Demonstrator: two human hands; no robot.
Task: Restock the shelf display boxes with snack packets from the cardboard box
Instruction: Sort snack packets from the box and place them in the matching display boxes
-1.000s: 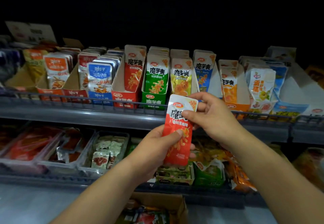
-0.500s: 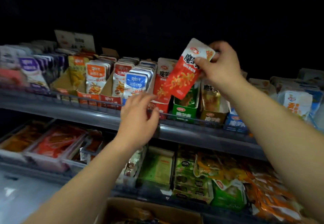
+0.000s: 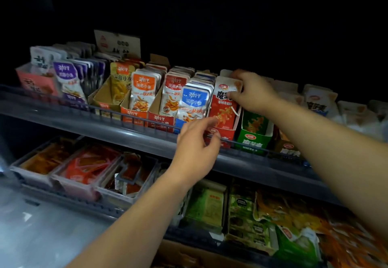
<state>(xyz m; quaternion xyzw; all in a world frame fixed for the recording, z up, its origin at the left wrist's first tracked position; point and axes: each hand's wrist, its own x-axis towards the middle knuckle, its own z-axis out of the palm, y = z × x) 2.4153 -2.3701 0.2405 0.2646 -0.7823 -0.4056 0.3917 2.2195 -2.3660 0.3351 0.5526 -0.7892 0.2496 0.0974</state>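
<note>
the red snack packet [image 3: 223, 108] stood upright at the front of the red display box [image 3: 228, 136]. the cardboard box [image 3: 182, 255] lay below the shelves [image 3: 126, 133].

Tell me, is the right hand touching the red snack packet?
Touching. The head view shows the right hand pinching the top of the red snack packet.

The red packet [image 3: 223, 108] near the middle is glossy, smooth plastic film, its display box [image 3: 222, 135] printed cardboard, the rail [image 3: 109, 112] at 9 o'clock thin metal wire, the trays [image 3: 69, 183] at 8 o'clock clear plastic, the carton [image 3: 184, 255] at 6 o'clock matt brown cardboard.
</note>
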